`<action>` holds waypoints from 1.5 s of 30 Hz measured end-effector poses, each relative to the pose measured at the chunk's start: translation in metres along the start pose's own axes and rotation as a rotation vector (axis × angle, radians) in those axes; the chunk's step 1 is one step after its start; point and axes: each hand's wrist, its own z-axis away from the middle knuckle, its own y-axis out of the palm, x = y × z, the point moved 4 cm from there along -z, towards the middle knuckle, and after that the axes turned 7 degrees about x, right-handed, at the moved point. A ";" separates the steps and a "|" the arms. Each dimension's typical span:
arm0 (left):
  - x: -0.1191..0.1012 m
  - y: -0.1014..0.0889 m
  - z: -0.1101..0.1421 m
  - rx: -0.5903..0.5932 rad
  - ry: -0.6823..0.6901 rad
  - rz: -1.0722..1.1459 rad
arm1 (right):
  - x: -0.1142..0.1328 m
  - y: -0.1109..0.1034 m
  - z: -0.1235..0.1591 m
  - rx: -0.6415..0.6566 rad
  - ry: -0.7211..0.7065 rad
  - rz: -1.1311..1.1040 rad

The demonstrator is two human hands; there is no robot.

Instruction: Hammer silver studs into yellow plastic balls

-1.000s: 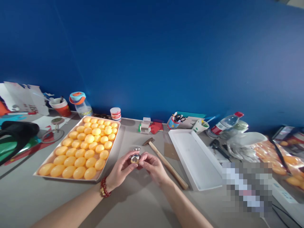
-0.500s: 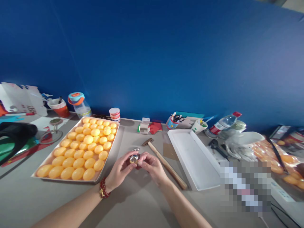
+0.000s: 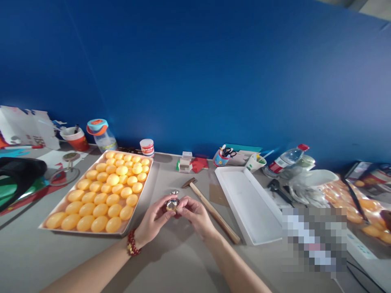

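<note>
Above the middle of the table, my left hand (image 3: 155, 216) is closed around a small, shiny, round metal piece (image 3: 172, 204) with a mirror-like face. My right hand (image 3: 195, 213) pinches the right side of the same piece, its thumb and fingertips close together. Just beyond the fingers shows a second small shiny metal part (image 3: 174, 192); whether it is joined to the piece is unclear. To the right of my right hand lies a hammer (image 3: 214, 209) with a wooden handle, its head pointing away from me.
At left, a shallow tray (image 3: 126, 228) holds rows of orange balls (image 3: 100, 210). A long white tray (image 3: 259, 215) lies right of the hammer. Small boxes (image 3: 185, 165), a pen cup (image 3: 221, 158), a paper cup (image 3: 255, 162) and a plastic bottle (image 3: 287, 158) stand along the blue wall.
The view has shifted very slightly. Both hands keep their hold on the round metal piece in nearly the same spot.
</note>
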 end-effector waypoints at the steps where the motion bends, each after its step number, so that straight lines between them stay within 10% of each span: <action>1: 0.000 0.000 0.000 0.001 0.000 0.000 | 0.000 0.000 0.000 0.001 -0.001 0.001; 45: -0.002 -0.002 0.004 -0.036 0.060 -0.162 | 0.006 0.009 0.006 0.007 -0.121 0.214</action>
